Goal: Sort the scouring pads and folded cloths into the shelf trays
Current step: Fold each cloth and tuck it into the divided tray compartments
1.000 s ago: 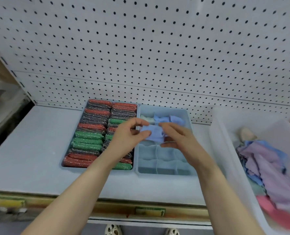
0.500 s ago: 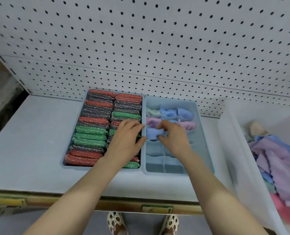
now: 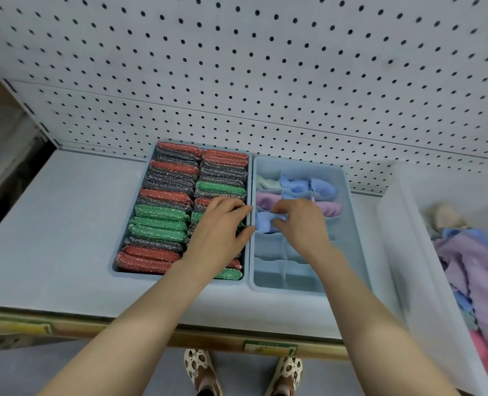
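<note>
A folded blue cloth [image 3: 262, 222] sits in a left compartment in the third row of the divided light-blue tray [image 3: 280, 288]. My right hand [image 3: 301, 224] pinches this cloth between thumb and forefinger. My left hand [image 3: 220, 227] lies over the scouring pads, its fairly straight fingers and thumb reaching the tray's left rim beside the cloth. The back two rows hold folded cloths: pale green [image 3: 265, 181], blue [image 3: 322, 187] and purple [image 3: 265, 200]. The front compartments hold nothing. The left tray [image 3: 180, 277] is packed with red, green and grey scouring pads [image 3: 163, 212].
A translucent white bin [image 3: 408, 252] at the right holds several loose purple, blue and pink cloths [image 3: 471, 267]. Both trays stand on a grey shelf [image 3: 51, 224] backed by white pegboard [image 3: 265, 67]. Below the shelf edge are the floor and my shoes.
Both hands have lowered the blue cloth from above the tray into its compartment. My left hand has let it go and slid to the tray's rim.
</note>
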`<state>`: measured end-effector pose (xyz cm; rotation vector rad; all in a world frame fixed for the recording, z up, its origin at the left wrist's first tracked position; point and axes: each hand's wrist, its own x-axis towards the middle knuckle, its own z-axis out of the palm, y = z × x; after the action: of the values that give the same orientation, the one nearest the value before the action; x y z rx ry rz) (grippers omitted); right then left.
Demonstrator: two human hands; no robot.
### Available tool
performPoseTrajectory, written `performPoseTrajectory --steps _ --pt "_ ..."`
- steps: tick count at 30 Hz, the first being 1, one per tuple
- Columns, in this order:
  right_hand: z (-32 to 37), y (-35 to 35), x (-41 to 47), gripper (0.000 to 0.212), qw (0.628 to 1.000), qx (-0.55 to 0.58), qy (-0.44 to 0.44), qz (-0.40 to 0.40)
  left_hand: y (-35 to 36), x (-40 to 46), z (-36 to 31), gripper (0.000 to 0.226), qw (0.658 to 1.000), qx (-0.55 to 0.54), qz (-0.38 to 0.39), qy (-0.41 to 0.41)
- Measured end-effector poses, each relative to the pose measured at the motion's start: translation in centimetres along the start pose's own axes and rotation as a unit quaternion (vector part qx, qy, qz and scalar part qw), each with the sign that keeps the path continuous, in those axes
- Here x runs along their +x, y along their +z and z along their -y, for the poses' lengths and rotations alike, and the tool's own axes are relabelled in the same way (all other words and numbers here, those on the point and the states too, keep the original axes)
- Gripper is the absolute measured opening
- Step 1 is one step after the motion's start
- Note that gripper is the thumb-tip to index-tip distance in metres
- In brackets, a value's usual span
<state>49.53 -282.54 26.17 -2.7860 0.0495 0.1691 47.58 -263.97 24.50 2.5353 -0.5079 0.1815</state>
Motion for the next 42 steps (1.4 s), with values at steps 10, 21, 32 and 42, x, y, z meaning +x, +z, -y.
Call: performPoseTrajectory --steps 10,21,32,42 --pt "0.1 0.6 0.1 0.031 0.999 -0.013 -0.012 0.037 -0.3 0.2 -0.7 0.040 1.000 0.011 0.003 -0.019" --pt "-10.6 -12.1 -6.5 0.017 0.989 0.070 0.001 -0.130 0.5 5.0 -6.9 0.019 0.996 0.070 0.046 -0.037" --pt "-29.6 -16.6 -10.2 0.019 0.980 -0.014 0.195 0.033 7.4 8.4 -25.2 0.029 0.996 -0.081 0.019 0.037" --pt "-25.4 -26.7 -7.8 0.021 0.889 0.441 -0.050 -0.110 5.1 12.5 -33.9 0.022 0.968 -0.248 0.039 0.007"
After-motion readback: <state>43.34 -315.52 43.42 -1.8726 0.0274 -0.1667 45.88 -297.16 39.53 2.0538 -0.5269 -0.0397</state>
